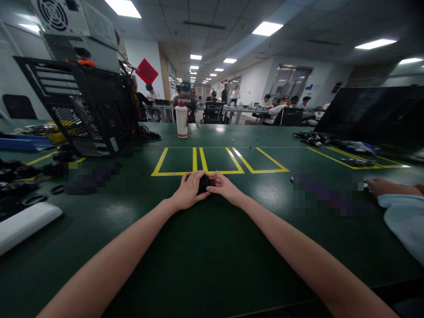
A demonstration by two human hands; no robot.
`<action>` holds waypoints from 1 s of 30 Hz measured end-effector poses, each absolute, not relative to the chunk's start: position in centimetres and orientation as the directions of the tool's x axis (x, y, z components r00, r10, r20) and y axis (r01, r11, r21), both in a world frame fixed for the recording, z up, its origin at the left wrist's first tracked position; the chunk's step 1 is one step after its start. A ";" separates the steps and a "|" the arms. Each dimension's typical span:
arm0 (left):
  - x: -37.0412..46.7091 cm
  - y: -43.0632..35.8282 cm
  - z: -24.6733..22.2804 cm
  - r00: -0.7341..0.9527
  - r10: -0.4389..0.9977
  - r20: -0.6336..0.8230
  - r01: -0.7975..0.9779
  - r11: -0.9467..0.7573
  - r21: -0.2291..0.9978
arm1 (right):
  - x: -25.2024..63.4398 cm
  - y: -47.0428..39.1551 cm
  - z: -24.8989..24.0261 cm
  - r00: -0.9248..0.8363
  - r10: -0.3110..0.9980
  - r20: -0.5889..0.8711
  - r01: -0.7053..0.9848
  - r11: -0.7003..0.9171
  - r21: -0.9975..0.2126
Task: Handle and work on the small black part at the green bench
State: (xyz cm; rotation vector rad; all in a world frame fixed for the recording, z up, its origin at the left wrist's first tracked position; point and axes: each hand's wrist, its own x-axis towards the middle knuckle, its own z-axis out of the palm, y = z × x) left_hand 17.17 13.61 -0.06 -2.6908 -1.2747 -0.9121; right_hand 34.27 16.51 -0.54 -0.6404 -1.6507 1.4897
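Both my hands meet round a small black object [203, 183] near the middle of the green table [198, 256]. My left hand [190, 191] covers its left side and top with curved fingers. From the right, my right hand [223, 187] grips it, thumb in front and fingers behind. Much of the object is hidden, so I cannot make out its kind. Just beyond my hands, yellow tape [223, 172] marks out several open-backed rectangles on the tabletop.
A black computer case [96, 106] stands at the left, a metal unit on top. Dark cables and a white block [29, 223] lie nearer. A white cup [182, 120] stands at the back. At right are a large dark screen [371, 117] and another person's hand [391, 187].
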 end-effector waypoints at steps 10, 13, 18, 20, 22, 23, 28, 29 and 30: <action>17.2 13.6 0.0 0.492 0.706 0.509 0.713 -0.663 0.229 | 33.9 16.8 -0.7 -0.476 0.861 0.181 -0.084 0.161 -0.983; 17.2 13.7 -0.2 0.487 0.704 0.517 0.717 -0.660 0.223 | 34.1 16.6 -0.4 -0.525 0.830 0.188 -0.128 0.141 -0.982; 17.2 13.8 -0.3 0.483 0.701 0.524 0.720 -0.659 0.218 | 34.2 16.3 -0.2 -0.557 0.807 0.193 -0.145 0.134 -0.980; 17.2 13.8 -0.3 0.487 0.700 0.522 0.716 -0.663 0.221 | 34.1 16.4 -0.4 -0.520 0.831 0.198 -0.132 0.151 -0.980; 17.2 13.7 -0.1 0.490 0.703 0.515 0.714 -0.663 0.225 | 34.0 16.6 -0.7 -0.484 0.851 0.204 -0.114 0.170 -0.979; 17.2 13.6 -0.1 0.491 0.705 0.511 0.715 -0.661 0.226 | 34.0 16.7 -0.8 -0.472 0.858 0.202 -0.104 0.174 -0.979; 17.2 13.5 0.0 0.493 0.705 0.509 0.717 -0.661 0.221 | 34.0 17.0 -0.8 -0.497 0.849 0.178 -0.107 0.144 -0.984; 17.2 13.5 0.0 0.493 0.704 0.511 0.716 -0.662 0.220 | 34.0 17.0 -0.7 -0.515 0.837 0.184 -0.124 0.139 -0.982; 17.2 13.6 0.0 0.492 0.703 0.513 0.716 -0.662 0.220 | 34.1 16.9 -0.5 -0.535 0.823 0.190 -0.142 0.134 -0.981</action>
